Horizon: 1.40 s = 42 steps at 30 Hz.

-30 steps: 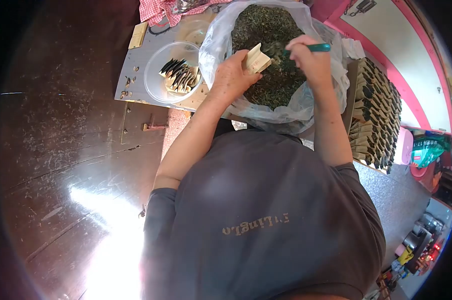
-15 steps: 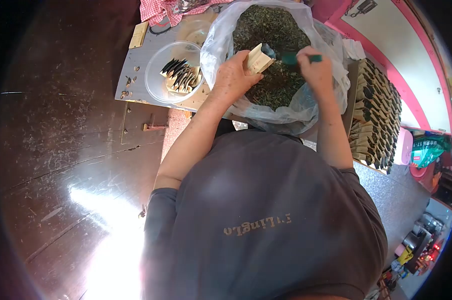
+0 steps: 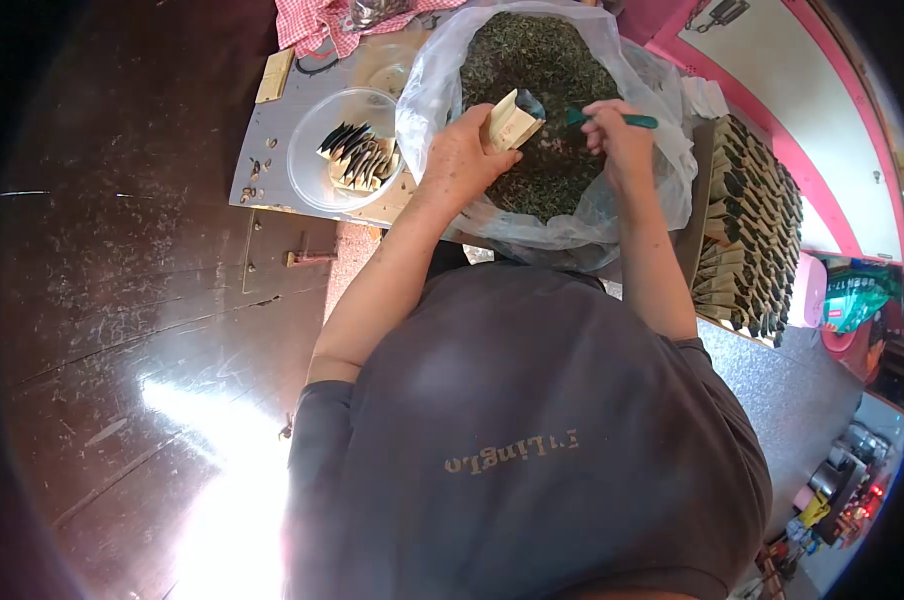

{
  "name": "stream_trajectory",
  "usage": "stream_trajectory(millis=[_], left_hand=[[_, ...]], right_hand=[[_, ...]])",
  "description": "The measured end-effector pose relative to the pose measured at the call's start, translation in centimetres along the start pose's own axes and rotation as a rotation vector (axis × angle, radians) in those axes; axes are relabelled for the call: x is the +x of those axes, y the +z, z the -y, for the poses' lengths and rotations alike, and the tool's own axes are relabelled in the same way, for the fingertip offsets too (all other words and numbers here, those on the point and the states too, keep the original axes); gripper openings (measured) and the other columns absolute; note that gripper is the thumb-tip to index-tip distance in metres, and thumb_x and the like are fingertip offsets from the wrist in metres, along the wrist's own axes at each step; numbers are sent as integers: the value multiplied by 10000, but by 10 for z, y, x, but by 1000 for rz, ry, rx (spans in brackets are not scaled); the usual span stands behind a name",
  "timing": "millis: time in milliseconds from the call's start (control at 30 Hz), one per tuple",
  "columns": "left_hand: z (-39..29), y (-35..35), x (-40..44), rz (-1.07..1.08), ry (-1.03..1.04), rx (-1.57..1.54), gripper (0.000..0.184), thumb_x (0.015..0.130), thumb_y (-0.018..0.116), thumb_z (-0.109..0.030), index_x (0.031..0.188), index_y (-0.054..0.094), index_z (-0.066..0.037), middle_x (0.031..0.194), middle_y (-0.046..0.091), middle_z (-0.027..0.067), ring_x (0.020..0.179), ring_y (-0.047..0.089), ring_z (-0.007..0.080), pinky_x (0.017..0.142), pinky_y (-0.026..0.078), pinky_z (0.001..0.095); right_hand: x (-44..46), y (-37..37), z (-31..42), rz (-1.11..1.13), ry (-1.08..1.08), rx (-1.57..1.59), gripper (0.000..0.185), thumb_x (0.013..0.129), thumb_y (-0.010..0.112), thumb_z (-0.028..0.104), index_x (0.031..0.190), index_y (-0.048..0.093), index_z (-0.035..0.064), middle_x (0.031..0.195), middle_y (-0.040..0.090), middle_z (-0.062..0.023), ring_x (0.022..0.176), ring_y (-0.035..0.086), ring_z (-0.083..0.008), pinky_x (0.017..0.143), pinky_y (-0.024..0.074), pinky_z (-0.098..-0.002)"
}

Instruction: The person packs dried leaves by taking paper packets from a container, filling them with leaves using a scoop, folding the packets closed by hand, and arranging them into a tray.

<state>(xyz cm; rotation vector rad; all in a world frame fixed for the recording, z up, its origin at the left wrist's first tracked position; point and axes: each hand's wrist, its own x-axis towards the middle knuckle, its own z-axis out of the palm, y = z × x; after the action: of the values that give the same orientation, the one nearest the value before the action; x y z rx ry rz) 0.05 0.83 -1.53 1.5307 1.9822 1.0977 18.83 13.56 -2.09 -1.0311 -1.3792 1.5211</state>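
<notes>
My left hand (image 3: 464, 155) holds a small tan paper packet (image 3: 513, 124) between thumb and fingers; its mouth is open and shows a dark inside. My right hand (image 3: 620, 145) is closed round a green-handled tool (image 3: 639, 121), its head just right of the packet's mouth. Both hands are over a clear plastic bag (image 3: 427, 115) that holds dark green dried leaves (image 3: 532, 50). Left of the bag sits a round clear plastic tub (image 3: 302, 150) with several packets (image 3: 357, 155) in it.
A box (image 3: 710, 165) full of rows of packets stands right of the bag. On the grey tabletop (image 3: 272, 185) lie small brown bits and a flat tan piece (image 3: 274, 76). A checkered red cloth (image 3: 317, 22) is at the back. Pink-framed white panels (image 3: 822, 120) stand at the right.
My right hand moved left to the packet and back a little, with the green tool's head now clear beside the packet. The packet's mouth shows more openly; my left hand has hardly moved.
</notes>
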Motion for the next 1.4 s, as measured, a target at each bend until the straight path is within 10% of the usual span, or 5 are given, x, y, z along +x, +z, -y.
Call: stream_trajectory(millis=[300,633,800,1067,1400], left_hand=[[-5,-3,0,44,-65,-25,573,667,811,-222,1147,560,-37,964,659,170,914,633,337,807,492,411],[-3,-2,-1,25,-32,-19,633,664,832,-227,1204,553,-50,956,669,148,855,653,276,776,509,358],[-3,-1,-2,7,-29,-4,635,664,831,-236,1205,553,-54,959,671,149,870,656,284,780,510,363],[-7,-4,-1,42,-73,7,642,661,824,-246,1206,552,-44,945,671,154,858,654,286,783,507,367],[-1,0,-1,33,-64,1,646,660,828,-252,1208,553,-47,943,672,153,853,655,283,778,509,368]], right_hand=[[-3,-1,48,6,-148,80,135,818,568,87,859,659,-4,656,613,-62,479,493,-80,437,355,-207],[-29,42,70,352,-608,-560,38,794,577,2,793,602,-27,736,601,-59,695,563,-123,637,444,-257],[-27,28,74,115,-737,-400,49,782,579,28,771,621,4,693,603,-79,611,569,-140,585,451,-264],[-6,12,-8,36,-359,-737,109,779,601,124,791,668,40,667,636,-85,618,614,-163,591,472,-300],[-2,6,-2,-12,-2,-71,151,791,557,120,794,665,13,586,583,-43,450,483,-79,415,365,-212]])
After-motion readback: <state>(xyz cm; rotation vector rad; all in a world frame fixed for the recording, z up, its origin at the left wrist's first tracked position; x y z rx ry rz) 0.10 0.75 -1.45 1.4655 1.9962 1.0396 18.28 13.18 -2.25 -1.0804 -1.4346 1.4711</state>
